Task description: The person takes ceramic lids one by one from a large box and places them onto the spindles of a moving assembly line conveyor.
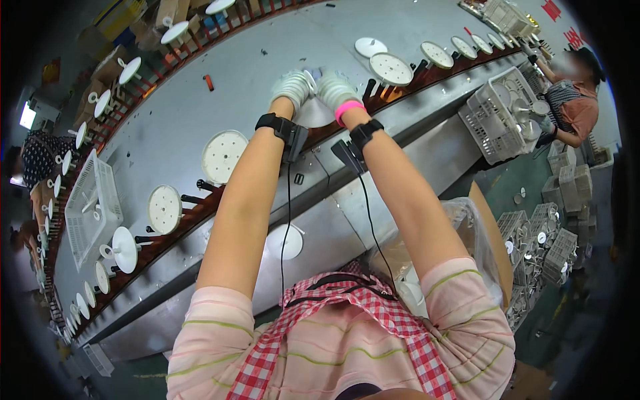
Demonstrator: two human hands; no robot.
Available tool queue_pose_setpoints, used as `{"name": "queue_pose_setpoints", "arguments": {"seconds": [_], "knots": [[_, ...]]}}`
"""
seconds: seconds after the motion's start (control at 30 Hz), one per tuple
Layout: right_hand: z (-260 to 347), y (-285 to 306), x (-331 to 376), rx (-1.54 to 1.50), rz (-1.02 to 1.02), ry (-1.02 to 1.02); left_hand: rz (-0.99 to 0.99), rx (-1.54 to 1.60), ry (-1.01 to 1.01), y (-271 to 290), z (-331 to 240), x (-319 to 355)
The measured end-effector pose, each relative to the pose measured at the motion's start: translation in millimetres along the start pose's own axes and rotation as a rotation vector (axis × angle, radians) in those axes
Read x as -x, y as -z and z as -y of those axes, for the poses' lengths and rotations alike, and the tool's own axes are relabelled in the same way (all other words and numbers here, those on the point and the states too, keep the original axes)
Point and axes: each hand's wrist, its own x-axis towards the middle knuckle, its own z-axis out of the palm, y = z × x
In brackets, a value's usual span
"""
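Note:
My left hand (291, 88), in a white ribbed glove, and my right hand (337, 91), gloved the same way, meet over the grey worktable. Between them they hold a white disc part (315, 115), its pale face showing below the gloves. Its upper portion and most of my fingertips are hidden. Just right of my hands lie a perforated white disc (391, 69) and a plain white disc (371, 47). On the left, another perforated white disc (225, 157) leans at the rail along the table's near edge.
Rows of white discs on black pegs line the dark rail (193, 208). A white plastic basket (93, 207) stands on the left. An orange lighter-like object (209, 83) lies on the table. At right, a person (575, 100) works beside a white crate (490, 117). Wire baskets (537, 247) stack on the floor.

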Motion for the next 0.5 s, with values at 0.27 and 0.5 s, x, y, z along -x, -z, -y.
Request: {"name": "queue_pose_setpoints", "arguments": {"seconds": [0.27, 0.5], "knots": [[24, -24, -19, 0.132, 0.063, 0.316, -0.096, 0.028, 0.186, 14, 34, 43], [-25, -39, 99, -0.179, -0.269, 0.751, -0.296, 0.000, -0.165, -6, 102, 59]]}}
